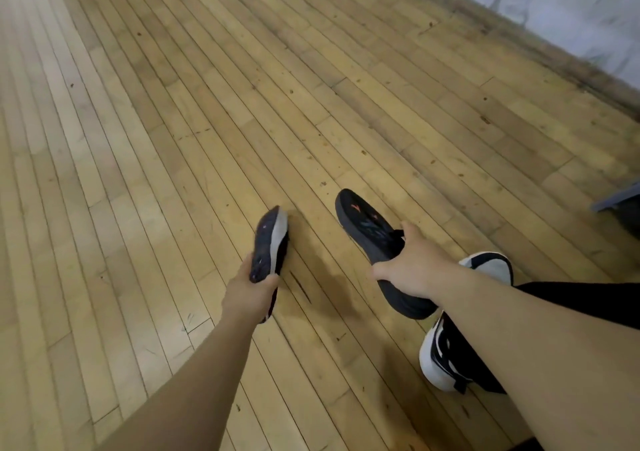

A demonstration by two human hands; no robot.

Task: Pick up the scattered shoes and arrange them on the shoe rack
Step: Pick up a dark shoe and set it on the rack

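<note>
Dark sneakers fill both hands: left hand (251,289) clamps one sneaker (270,242) sole-up, right hand (412,270) grips the other sneaker (374,239), toes pointing ahead; no shoe rack is visible.

Floor (242,111): narrow wooden strips, pale yellow-brown, satin sheen, scuffed and speckled with dark marks. Wall (568,3): pale, matt, mottled finish. Shoe in left hand (268,248): dark sole, matt, rubbery, with lighter grey smooth edge band. Shoe in right hand (370,232): dark knit-like cloth upper, matt. Worn trainers (446,353): smooth white and black panels, slight sheen.
</note>
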